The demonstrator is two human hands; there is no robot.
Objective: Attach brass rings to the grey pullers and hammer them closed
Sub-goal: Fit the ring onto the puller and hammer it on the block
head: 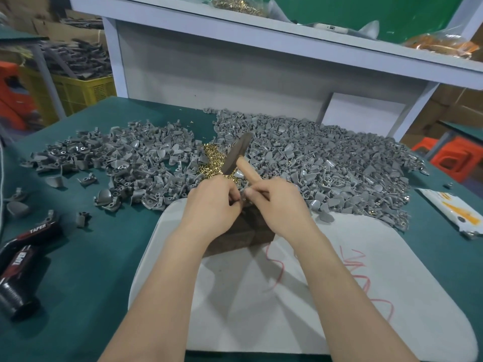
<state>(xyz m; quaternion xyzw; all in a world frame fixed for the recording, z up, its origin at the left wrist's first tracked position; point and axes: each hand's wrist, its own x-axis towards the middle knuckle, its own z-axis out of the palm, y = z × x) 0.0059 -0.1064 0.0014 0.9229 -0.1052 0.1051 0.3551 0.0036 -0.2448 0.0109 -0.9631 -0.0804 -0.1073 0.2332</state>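
Note:
My right hand [278, 202] grips the wooden handle of a hammer [236, 155], whose dark head points up and away over a small heap of brass rings [213, 163]. My left hand [213, 202] has its fingers curled, pinching a small grey puller between the two hands; the piece is mostly hidden by my fingers. Both hands hover over a dark block [243, 231] that lies on a pale grey mat [339, 296]. A large pile of grey pullers [326, 165] lies to the right, and another pile of pullers [125, 158] to the left.
The green table [91, 270] holds black "TAPER" cans [23, 254] at the left edge and a white packet [454, 212] at the right. A white shelf [287, 35] with bags rises behind the piles. Yellow crates [78, 92] and orange stools [454, 155] stand beyond the table.

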